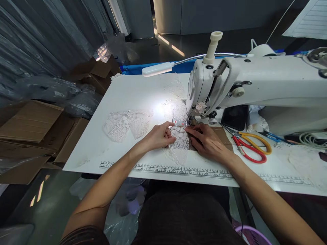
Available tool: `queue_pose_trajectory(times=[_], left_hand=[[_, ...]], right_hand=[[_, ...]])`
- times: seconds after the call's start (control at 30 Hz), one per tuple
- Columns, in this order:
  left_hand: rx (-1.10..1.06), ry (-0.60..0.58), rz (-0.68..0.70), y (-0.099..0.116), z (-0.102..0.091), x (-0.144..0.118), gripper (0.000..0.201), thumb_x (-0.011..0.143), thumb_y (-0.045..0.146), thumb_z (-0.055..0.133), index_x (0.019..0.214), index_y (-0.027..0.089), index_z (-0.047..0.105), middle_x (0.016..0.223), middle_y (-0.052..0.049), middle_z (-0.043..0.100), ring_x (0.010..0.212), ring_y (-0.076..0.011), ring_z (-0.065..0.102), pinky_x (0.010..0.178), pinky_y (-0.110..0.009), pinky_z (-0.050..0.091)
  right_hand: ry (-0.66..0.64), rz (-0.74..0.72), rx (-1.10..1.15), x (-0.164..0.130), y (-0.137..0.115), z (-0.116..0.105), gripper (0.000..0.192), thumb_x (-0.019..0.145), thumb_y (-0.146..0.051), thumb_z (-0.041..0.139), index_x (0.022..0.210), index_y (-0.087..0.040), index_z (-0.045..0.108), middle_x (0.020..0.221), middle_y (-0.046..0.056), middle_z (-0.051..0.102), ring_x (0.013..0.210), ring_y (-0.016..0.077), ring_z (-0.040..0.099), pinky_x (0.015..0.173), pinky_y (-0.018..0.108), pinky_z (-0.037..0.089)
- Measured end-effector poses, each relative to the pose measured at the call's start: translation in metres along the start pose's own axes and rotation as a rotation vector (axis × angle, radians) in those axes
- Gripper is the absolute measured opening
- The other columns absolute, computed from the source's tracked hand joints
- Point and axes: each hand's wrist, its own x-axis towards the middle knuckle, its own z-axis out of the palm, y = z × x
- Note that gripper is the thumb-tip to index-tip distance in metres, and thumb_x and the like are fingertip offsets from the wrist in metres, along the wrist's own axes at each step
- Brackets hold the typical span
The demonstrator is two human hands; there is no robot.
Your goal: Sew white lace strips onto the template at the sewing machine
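In the head view, a person sits at a white tabletop (102,149) with both bare forearms reaching in from the near edge toward the needle of a white sewing machine (255,85), which stands along the far right side. The left hand (159,136) lies on a piece of white lace (178,149) spread in the middle of the tabletop, just in front of the needle; its fingers are curled and pinch the lace edge between thumb and fingertips. The right hand (208,141) rests just beside it, palm down with the fingers stretched flat, pressing the lace and a brown card (224,134) under it, its fingertips close to the presser foot (191,120). A small printed label (178,123) lies on the lace between the two hands and the foot. More lace pieces (127,124) lie near the left hand, toward the left side of the tabletop. A printed ruler (166,169) runs along the near edge. Scissors (251,144) with red and yellow handles lie to the right of the right hand, apart from it. A lamp (158,69) on a bendy neck hangs over the far edge. Cardboard boxes (33,122) stand on the floor off the left edge.
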Motion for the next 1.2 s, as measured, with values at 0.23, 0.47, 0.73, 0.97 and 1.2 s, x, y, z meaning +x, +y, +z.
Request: queue_pose_trajectory(times=[0.23, 0.47, 0.73, 0.97, 1.2], left_hand=[[-0.005, 0.035, -0.002, 0.001, -0.001, -0.003, 0.062, 0.086, 0.031, 0.068, 0.140, 0.015, 0.042, 0.083, 0.000, 0.068, 0.052, -0.0095, 0.062, 0.053, -0.023, 0.051], [0.117, 0.021, 0.000, 0.002, -0.005, -0.003, 0.060, 0.085, 0.031, 0.067, 0.139, 0.014, 0.045, 0.081, 0.000, 0.070, 0.062, -0.0125, 0.064, 0.059, -0.025, 0.048], [0.168, 0.017, 0.021, 0.000, -0.004, -0.003, 0.060, 0.085, 0.028, 0.063, 0.139, 0.013, 0.043, 0.078, 0.001, 0.067, 0.063, -0.0120, 0.060, 0.060, -0.025, 0.045], [0.167, -0.015, 0.033, 0.000, -0.004, -0.002, 0.063, 0.084, 0.029, 0.064, 0.141, 0.013, 0.041, 0.076, 0.002, 0.065, 0.064, -0.0124, 0.059, 0.061, -0.025, 0.045], [0.170, 0.012, 0.022, -0.001, -0.003, -0.002, 0.061, 0.084, 0.029, 0.063, 0.139, 0.012, 0.043, 0.078, 0.001, 0.065, 0.065, -0.0126, 0.059, 0.061, -0.026, 0.044]], right_hand=[[-0.010, 0.015, -0.025, 0.002, -0.001, 0.003, 0.041, 0.096, -0.024, 0.044, 0.135, -0.019, 0.057, 0.109, 0.015, 0.055, 0.101, 0.0291, 0.054, 0.087, 0.047, 0.051], [0.000, 0.087, 0.134, -0.001, 0.000, -0.004, 0.046, 0.097, -0.025, 0.043, 0.141, -0.023, 0.052, 0.112, 0.013, 0.056, 0.102, 0.0260, 0.057, 0.092, 0.046, 0.052], [-0.092, 0.055, 0.165, -0.004, -0.006, -0.010, 0.038, 0.094, -0.023, 0.046, 0.125, -0.024, 0.068, 0.109, 0.013, 0.058, 0.099, 0.0249, 0.060, 0.085, 0.043, 0.054], [-0.092, 0.038, 0.104, -0.003, -0.004, -0.005, 0.041, 0.091, -0.017, 0.047, 0.126, -0.021, 0.067, 0.110, 0.014, 0.057, 0.100, 0.0262, 0.058, 0.090, 0.046, 0.052], [-0.107, 0.037, 0.125, -0.019, -0.015, -0.013, 0.042, 0.092, -0.016, 0.047, 0.128, -0.027, 0.066, 0.113, 0.012, 0.058, 0.102, 0.0262, 0.057, 0.088, 0.047, 0.048]])
